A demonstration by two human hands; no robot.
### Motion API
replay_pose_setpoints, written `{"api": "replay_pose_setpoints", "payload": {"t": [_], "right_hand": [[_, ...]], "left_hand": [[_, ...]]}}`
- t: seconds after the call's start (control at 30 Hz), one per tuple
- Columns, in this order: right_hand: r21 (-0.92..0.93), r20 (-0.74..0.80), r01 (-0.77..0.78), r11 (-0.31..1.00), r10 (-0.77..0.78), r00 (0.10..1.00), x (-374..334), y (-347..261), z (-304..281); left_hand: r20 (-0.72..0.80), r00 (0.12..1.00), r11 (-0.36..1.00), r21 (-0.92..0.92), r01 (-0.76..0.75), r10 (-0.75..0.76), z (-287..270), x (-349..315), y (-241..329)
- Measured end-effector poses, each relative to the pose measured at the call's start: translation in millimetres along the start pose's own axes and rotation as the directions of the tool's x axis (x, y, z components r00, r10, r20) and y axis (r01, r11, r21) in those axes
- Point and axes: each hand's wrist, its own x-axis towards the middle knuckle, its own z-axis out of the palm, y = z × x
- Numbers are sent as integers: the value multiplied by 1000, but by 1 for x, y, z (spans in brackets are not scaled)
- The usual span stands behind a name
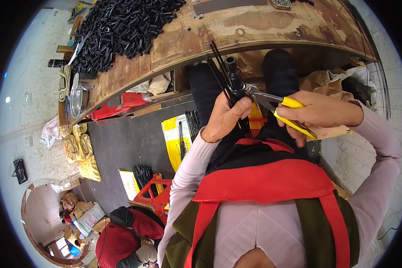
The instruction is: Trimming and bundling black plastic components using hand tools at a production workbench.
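My left hand grips a black tube together with a bundle of thin black rods, held upright below the bench edge. My right hand is closed around yellow-handled pliers. The metal jaws of the pliers touch the tube just above my left thumb. Both hands are over my lap, above a red apron.
A worn wooden workbench curves across the top, with a large heap of short black tubes at its left. A metal bowl stands near the bench end. Yellow sacks, a red crate and another seated person are on the floor left.
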Motion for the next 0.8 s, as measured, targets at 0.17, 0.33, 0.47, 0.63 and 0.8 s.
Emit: {"api": "replay_pose_setpoints", "payload": {"t": [0.17,0.33,0.47,0.63,0.8], "right_hand": [[-23,-22,12,1000,-12,1000,8,10,1],[42,-160,170,985,-161,974,24,36,19],[-45,-117,45,998,-50,992,-6,-4,-2],[-462,-127,-150,874,102,987,-13,-49,-14],[-277,-186,87,957,-142,972,18,-3,4]], "left_hand": [[45,999,1000,13,-6,6,-4,-3,2],[-4,1000,999,-33,8,-8,-4,-3,2],[-27,1000,1000,25,5,-4,0,2,-4],[-102,994,988,156,-20,36,4,2,-5],[-144,988,998,37,-60,65,-10,-1,-6]]}}
